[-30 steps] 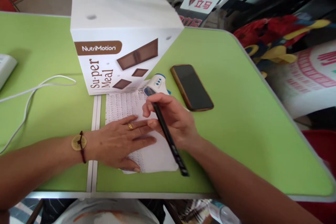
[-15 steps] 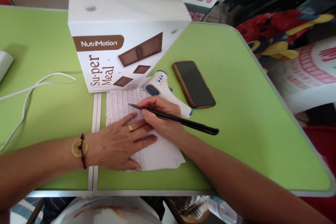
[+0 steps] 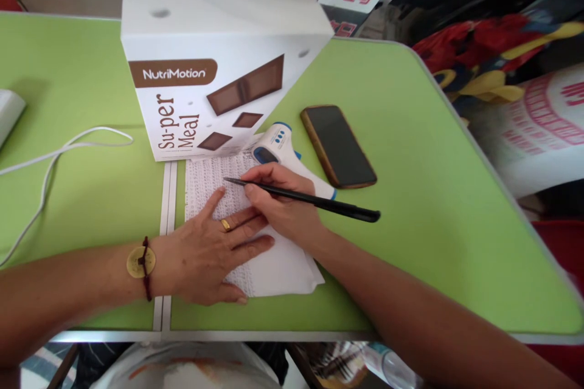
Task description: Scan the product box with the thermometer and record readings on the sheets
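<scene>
A sheet of paper (image 3: 283,270) covered in part with rows of small handwriting lies on the green table. My left hand (image 3: 219,249) rests flat on it with the fingers spread, a gold ring on one finger. Over the upper part of the sheet, my right hand (image 3: 287,200) grips a black pen (image 3: 340,206), its tip pointing left at the written rows. Whether the tip touches the paper I cannot tell. Just beyond my right hand lies a white and blue infrared thermometer (image 3: 285,149), partly covered by that hand.
A large white NutriMotion box (image 3: 219,73) stands behind the paper. A phone (image 3: 340,146) in a brown case lies to the right. A white cable (image 3: 59,152) curls on the left beside a white object (image 3: 9,112). A metal seam (image 3: 166,206) crosses the green table (image 3: 433,225).
My left index finger has lifted away from its neighbour and points further up the sheet. The pen's rear end has risen slightly in view, while its tip stays nearly in place.
</scene>
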Demonstrator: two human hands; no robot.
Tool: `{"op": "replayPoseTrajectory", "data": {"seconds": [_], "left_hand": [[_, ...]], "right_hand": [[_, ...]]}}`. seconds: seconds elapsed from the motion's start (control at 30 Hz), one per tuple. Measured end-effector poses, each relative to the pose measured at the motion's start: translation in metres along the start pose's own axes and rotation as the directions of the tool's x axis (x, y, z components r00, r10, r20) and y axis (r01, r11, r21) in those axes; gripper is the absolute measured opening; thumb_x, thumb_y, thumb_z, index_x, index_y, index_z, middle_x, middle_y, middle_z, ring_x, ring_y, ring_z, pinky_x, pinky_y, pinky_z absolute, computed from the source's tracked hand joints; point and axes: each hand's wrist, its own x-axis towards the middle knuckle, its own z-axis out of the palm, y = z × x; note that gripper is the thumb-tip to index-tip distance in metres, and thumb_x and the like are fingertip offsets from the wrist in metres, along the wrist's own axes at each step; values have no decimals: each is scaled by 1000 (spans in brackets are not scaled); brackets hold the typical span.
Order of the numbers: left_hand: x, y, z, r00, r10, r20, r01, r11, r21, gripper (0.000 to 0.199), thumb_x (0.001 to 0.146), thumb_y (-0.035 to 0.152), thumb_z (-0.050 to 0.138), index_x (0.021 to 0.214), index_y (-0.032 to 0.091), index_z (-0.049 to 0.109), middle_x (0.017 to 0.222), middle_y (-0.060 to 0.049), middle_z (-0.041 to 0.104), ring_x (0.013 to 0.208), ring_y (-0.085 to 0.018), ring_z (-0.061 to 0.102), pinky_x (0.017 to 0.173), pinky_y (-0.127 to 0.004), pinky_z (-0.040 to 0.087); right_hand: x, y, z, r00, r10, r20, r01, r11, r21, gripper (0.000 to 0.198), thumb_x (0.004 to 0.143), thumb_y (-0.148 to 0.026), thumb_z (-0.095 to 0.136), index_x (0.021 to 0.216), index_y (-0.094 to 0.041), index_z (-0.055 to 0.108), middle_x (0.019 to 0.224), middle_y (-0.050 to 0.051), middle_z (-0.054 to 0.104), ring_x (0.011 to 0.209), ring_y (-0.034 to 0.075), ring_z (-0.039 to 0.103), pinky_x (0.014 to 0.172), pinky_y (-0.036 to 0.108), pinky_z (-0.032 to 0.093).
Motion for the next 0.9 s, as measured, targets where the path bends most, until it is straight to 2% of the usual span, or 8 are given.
{"op": "replayPoseTrajectory", "data": {"seconds": [0.17, 0.37, 0.9], "left_hand": [[0, 0, 0, 1000, 6, 0, -6, 1000, 16, 81, 88, 62, 62, 149, 13, 38, 155, -15, 34, 145, -33, 24, 118, -67, 13], [0, 0, 2, 1000, 10, -25, -9, 1000, 24, 82, 88, 62, 62, 148, 12, 39, 152, -14, 39, 143, -34, 28, 118, -66, 15], [0, -1, 1, 1000, 4, -14, -4, 999, 38, 82, 88, 64, 60, 149, 14, 38, 152, -15, 39, 143, -34, 29, 119, -64, 12]], "right_hand": [[0, 2, 0, 999, -35, -18, 34, 998, -55, 8, 79, -25, 54, 80, -22, 62, 67, -1, 63, 60, 14, 61, 57, 27, 54], [-1, 2, 2, 998, -56, -20, 55, 997, -46, 7, 78, -24, 55, 78, -23, 62, 66, -1, 64, 58, 14, 60, 56, 27, 53], [0, 0, 2, 999, -51, 18, 53, 993, -101, 8, 78, -21, 54, 77, -23, 62, 68, -1, 65, 61, 15, 60, 58, 28, 53]]}}
